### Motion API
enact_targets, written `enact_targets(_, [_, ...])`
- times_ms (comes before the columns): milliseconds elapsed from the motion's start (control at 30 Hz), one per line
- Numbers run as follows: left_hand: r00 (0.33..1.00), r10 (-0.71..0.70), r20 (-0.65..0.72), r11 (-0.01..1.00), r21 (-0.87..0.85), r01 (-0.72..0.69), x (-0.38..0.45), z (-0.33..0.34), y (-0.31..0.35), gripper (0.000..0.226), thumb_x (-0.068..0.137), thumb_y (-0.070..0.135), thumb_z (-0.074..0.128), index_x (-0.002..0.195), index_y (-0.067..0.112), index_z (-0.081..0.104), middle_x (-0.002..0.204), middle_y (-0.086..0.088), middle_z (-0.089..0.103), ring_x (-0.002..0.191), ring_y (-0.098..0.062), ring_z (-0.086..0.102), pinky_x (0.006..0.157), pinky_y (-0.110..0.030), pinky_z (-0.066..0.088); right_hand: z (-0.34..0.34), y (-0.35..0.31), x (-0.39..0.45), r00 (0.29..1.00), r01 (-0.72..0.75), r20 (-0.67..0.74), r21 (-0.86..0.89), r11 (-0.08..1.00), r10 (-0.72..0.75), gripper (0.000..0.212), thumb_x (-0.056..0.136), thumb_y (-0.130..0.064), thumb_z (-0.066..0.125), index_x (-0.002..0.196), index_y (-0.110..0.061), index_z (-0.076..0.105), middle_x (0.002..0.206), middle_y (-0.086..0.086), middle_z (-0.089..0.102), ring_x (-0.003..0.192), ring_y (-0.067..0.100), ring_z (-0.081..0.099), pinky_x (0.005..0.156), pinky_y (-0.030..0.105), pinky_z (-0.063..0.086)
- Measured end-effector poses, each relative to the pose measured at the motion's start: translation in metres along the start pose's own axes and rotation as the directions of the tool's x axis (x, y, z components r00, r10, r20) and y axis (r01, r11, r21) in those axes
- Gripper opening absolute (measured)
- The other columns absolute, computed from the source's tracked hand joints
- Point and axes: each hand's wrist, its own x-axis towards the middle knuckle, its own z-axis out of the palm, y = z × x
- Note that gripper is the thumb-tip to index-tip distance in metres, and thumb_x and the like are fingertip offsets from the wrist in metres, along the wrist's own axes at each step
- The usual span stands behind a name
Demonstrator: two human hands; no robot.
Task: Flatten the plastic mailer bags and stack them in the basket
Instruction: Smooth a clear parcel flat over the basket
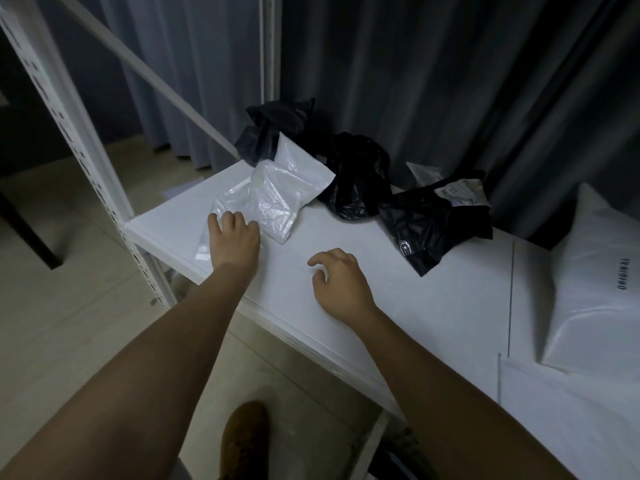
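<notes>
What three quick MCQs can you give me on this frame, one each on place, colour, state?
1. Where does the left hand rest?
A. on the clear plastic bag
B. on a black bag
C. on the shelf post

2. What colour is the crumpled bag with the shipping label?
A. white
B. black
C. blue

3. How is the right hand?
A. gripping a bag
B. flat on a bag
C. loosely curled over the shelf board, holding nothing

Key: 1 A, the fingers lie on the clear bag's near end. 2 B, it is glossy black with a pale label. 3 C, only bare board lies under it.
</notes>
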Motion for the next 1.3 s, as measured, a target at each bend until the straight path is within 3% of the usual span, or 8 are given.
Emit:
enact_targets(167, [0.999,0.043,-0.001,0.997,-0.067,-0.043,-0.034,-0.029,0.008,0.039,0.091,0.037,0.057,0.123,0.017,0.047,0.119,-0.007,0.051,0.116,-0.029,0.043,0.106,-0.043,0.025,-0.02,-0.002,-0.029,0.999,-0.031,0.015,0.022,0.999,0.03,0.031,0.093,-0.009,0.044,0.118,-0.016,0.061,0.121,0.001,0.055,0.116,0.018,0.042,0.092,0.032,0.043])
enact_targets(300, [0.996,0.057,-0.069,0.929,-0.361,-0.078,-0.069,-0.068,0.032,0.039,0.093,0.044,0.052,0.115,0.012,0.052,0.11,-0.011,0.052,0.1,-0.032,0.049,0.079,-0.037,0.033,-0.046,0.002,-0.059,0.996,-0.092,0.028,0.121,0.988,0.089,0.037,0.093,-0.013,0.05,0.129,-0.021,0.053,0.13,0.001,0.049,0.122,0.018,0.042,0.097,0.029,0.041])
enact_targets(467, [0.987,0.111,-0.114,0.488,-0.859,-0.154,-0.122,-0.133,0.081,0.037,0.093,0.046,0.051,0.114,0.015,0.048,0.108,-0.005,0.047,0.085,-0.028,0.055,0.067,-0.034,0.041,-0.097,0.011,-0.119,0.959,-0.252,0.016,0.498,0.83,0.281,0.072,0.087,-0.025,0.067,0.146,-0.027,0.026,0.133,-0.006,0.037,0.122,0.012,0.04,0.076,0.009,0.041])
enact_targets(600, [0.971,0.226,-0.085,0.06,-0.993,-0.101,-0.154,-0.168,0.122,0.031,0.089,0.053,0.051,0.103,0.025,0.048,0.102,-0.005,0.057,0.08,-0.024,0.062,0.074,-0.049,0.053,-0.13,0.03,-0.168,0.941,-0.185,-0.131,0.572,0.799,0.312,0.045,0.088,-0.017,0.066,0.127,-0.028,0.047,0.114,-0.007,0.056,0.105,0.012,0.056,0.073,0.013,0.046])
enact_targets(733, [0.915,0.4,-0.052,-0.154,-0.988,0.011,-0.192,-0.211,0.165,0.02,0.097,0.03,0.05,0.11,0.015,0.049,0.112,-0.007,0.056,0.092,-0.029,0.062,0.086,-0.042,0.053,-0.167,0.06,-0.22,0.857,-0.181,-0.298,0.59,0.787,0.42,0.031,0.092,-0.016,0.061,0.12,-0.025,0.055,0.109,-0.004,0.061,0.091,0.006,0.059,0.068,0.011,0.045])
enact_targets(933, [0.802,0.596,0.04,-0.218,-0.953,0.209,-0.226,-0.244,0.206,0.032,0.101,0.041,0.037,0.118,0.018,0.051,0.113,0.004,0.057,0.11,-0.014,0.055,0.099,-0.035,0.045,-0.2,0.096,-0.268,0.738,-0.192,-0.489,0.508,0.84,0.465,0.018,0.091,-0.015,0.061,0.108,-0.016,0.059,0.106,0.002,0.061,0.083,0.001,0.055,0.064,0.003,0.041])
enact_targets(1133, [0.685,0.668,0.292,0.002,-0.921,0.39,-0.251,-0.269,0.241,0.058,0.095,0.064,0.017,0.122,0.024,0.048,0.112,0.0,0.059,0.099,-0.018,0.061,0.081,-0.033,0.053,-0.227,0.123,-0.307,0.636,-0.215,-0.632,0.406,0.888,0.443,0.016,0.088,-0.002,0.059,0.091,-0.017,0.056,0.099,0.002,0.053,0.077,-0.011,0.051,0.065,0.002,0.038])
enact_targets(1300, [0.562,0.748,0.352,0.032,-0.865,0.5,-0.259,-0.271,0.263,0.04,0.101,0.042,0.03,0.117,0.015,0.055,0.113,-0.01,0.062,0.09,-0.023,0.07,0.072,-0.03,0.055,-0.24,0.146,-0.333,0.595,-0.24,-0.701,0.312,0.919,0.393,0.019,0.082,0.008,0.058,0.092,-0.008,0.058,0.097,0.002,0.046,0.08,-0.017,0.048,0.069,0.002,0.036])
